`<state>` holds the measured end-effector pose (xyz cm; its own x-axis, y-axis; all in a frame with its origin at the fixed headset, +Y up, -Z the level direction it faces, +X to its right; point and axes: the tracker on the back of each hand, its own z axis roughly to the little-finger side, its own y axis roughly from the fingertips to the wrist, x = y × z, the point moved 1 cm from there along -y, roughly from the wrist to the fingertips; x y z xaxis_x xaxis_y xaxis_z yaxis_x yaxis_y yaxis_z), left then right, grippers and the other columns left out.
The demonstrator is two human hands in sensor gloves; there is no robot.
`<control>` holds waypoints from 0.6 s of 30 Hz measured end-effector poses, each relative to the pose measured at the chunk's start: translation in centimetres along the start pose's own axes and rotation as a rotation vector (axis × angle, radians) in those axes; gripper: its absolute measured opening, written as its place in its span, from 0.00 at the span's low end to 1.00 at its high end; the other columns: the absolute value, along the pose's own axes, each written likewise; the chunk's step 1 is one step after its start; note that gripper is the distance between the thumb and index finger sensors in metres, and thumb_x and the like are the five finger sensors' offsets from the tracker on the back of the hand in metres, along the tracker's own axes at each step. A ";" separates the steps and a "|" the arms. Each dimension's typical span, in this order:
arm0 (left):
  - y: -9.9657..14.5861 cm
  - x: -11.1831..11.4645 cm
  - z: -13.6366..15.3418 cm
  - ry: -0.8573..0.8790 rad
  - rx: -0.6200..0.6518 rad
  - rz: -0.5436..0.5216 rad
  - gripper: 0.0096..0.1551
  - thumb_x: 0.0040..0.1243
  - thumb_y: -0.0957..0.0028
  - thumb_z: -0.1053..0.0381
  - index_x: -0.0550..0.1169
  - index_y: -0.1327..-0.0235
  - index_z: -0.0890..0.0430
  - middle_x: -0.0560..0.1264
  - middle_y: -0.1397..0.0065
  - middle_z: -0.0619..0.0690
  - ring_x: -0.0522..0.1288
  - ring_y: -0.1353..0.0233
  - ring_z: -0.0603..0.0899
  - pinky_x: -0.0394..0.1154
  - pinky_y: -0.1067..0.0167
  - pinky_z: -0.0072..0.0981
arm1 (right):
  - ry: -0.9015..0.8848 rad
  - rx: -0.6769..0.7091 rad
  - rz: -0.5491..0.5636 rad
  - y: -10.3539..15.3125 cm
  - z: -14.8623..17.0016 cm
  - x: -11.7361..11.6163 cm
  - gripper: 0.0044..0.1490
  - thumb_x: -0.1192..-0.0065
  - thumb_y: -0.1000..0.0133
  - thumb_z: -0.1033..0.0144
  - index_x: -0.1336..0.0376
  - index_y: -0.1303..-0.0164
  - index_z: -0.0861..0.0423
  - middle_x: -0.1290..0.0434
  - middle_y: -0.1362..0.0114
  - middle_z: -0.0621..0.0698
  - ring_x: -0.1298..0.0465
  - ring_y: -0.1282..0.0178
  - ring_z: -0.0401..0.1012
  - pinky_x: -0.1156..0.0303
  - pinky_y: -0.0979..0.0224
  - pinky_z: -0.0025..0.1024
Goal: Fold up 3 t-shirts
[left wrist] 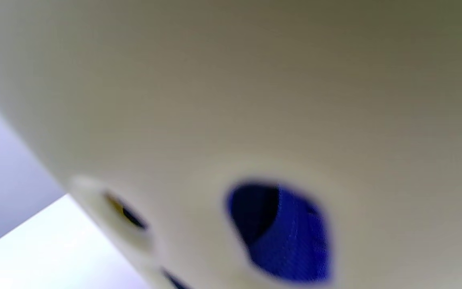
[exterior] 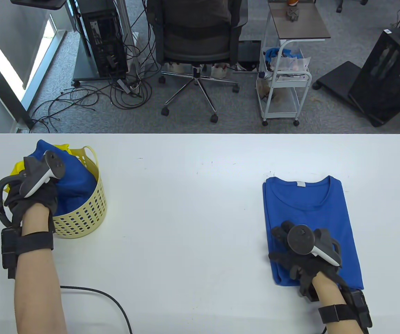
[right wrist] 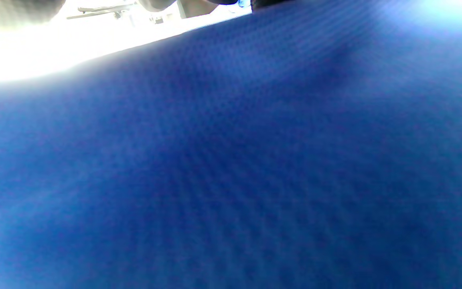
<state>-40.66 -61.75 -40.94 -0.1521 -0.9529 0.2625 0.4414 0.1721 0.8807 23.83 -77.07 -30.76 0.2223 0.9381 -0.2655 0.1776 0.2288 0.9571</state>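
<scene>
A folded blue t-shirt lies flat on the right side of the white table, collar towards the far edge. My right hand rests on its near left part with the fingers spread on the cloth; the right wrist view is filled by that blue t-shirt. At the left stands a yellow perforated basket holding a crumpled blue shirt and a yellow shirt. My left hand reaches into the basket from its near left rim; its fingers are hidden. The left wrist view shows the basket wall up close, blue cloth behind a hole.
A black cable runs over the table near its front edge beside my left arm. Beyond the far edge stand an office chair, a white trolley and a computer tower.
</scene>
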 end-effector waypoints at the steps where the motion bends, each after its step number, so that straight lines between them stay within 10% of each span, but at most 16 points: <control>1: 0.1 -0.1 0.0 0.000 0.001 -0.010 0.22 0.60 0.51 0.47 0.70 0.43 0.36 0.61 0.20 0.44 0.59 0.19 0.56 0.62 0.23 0.56 | -0.001 0.000 0.001 0.0 0.0 0.0 0.47 0.39 0.55 0.39 0.51 0.28 0.41 0.56 0.16 0.52 0.46 0.18 0.61 0.51 0.22 0.72; 18: 4.6 -4.3 -0.4 0.063 0.049 -0.307 0.21 0.67 0.59 0.46 0.79 0.51 0.39 0.78 0.36 0.38 0.76 0.31 0.50 0.74 0.31 0.47 | -0.023 0.013 0.030 0.3 0.2 0.7 0.47 0.39 0.55 0.39 0.51 0.28 0.41 0.56 0.16 0.52 0.46 0.18 0.60 0.50 0.23 0.72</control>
<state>-37.59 -56.97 -38.18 -0.2157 -0.9756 -0.0423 0.3399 -0.1156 0.9333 24.18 -76.39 -30.69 0.2494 0.9383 -0.2397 0.1826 0.1976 0.9631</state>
